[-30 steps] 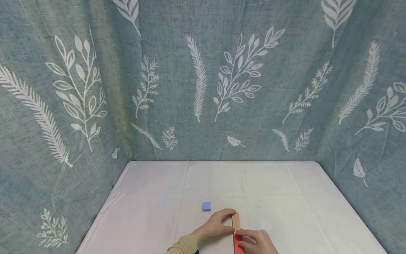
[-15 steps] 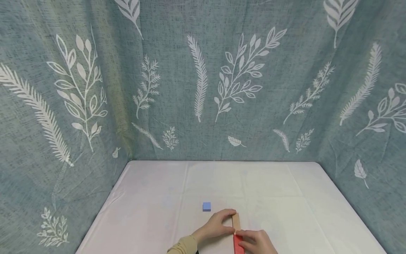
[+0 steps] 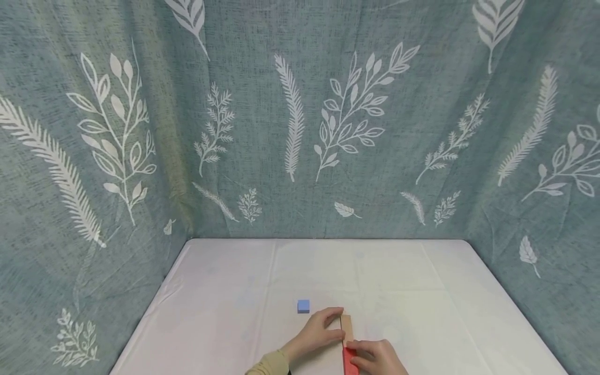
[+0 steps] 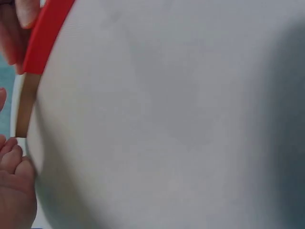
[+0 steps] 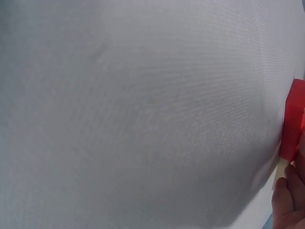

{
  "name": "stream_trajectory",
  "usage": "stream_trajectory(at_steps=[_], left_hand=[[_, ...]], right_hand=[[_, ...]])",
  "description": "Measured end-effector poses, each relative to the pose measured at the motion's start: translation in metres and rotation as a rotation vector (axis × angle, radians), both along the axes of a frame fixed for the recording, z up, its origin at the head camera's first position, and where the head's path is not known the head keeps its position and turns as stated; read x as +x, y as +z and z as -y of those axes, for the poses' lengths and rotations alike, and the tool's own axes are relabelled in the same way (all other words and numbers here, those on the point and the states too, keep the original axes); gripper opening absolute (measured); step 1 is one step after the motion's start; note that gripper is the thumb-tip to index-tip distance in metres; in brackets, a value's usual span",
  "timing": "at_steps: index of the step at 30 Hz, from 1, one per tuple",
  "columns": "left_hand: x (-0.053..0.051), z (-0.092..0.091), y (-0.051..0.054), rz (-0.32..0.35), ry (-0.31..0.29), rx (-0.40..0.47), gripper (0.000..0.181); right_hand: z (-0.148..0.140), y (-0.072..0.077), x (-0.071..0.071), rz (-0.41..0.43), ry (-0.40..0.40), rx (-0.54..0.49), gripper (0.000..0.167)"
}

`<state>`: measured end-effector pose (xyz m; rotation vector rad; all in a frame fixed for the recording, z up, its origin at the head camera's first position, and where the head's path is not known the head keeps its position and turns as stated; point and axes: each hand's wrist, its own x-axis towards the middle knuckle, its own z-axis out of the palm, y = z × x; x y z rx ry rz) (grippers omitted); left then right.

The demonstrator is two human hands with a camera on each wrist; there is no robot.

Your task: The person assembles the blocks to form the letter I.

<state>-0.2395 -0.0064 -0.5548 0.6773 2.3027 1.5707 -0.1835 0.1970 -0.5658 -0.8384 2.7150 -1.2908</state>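
A plain wooden block [image 3: 347, 329] and a red block [image 3: 349, 362] lie end to end in one line on the white table. My left hand [image 3: 315, 333] is beside the wooden block, its index fingertip near the far end and its thumb near the left side. In the left wrist view, a gap shows between the thumb and the wooden block [image 4: 26, 107]. My right hand [image 3: 378, 355] holds the red block between thumb and fingers, with the index fingertip by the joint. In the right wrist view, fingers [image 5: 288, 198] lie near the red block's [image 5: 293, 124] end.
A small blue block [image 3: 303, 306] sits on the white-covered table [image 3: 225, 291], beyond and left of my left hand. A green-blue curtain [image 3: 262, 130] with white leaf prints stands around the table's back and sides.
My left fingertips have drawn slightly left, away from the wooden block. The right hand stays on the red block. The head view has shifted a little.
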Motion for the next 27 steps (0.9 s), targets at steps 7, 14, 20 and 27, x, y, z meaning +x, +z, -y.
stream_trajectory(at_steps=[7, 14, 20, 27], left_hand=[[-0.001, 0.009, 0.013, 0.041, 0.03, 0.006, 0.055], [-0.009, 0.023, 0.029, 0.02, 0.023, 0.081, 0.055], [-0.019, 0.034, 0.035, -0.054, 0.048, 0.075, 0.054], [-0.029, 0.054, 0.038, -0.1, 0.088, 0.068, 0.054]], right_hand=[[0.0, -0.001, 0.001, -0.026, 0.019, -0.007, 0.033], [0.0, -0.004, 0.001, -0.098, 0.042, -0.051, 0.03], [0.001, 0.003, 0.002, 0.034, 0.023, -0.057, 0.034], [0.002, 0.007, 0.003, 0.063, 0.019, -0.067, 0.033]])
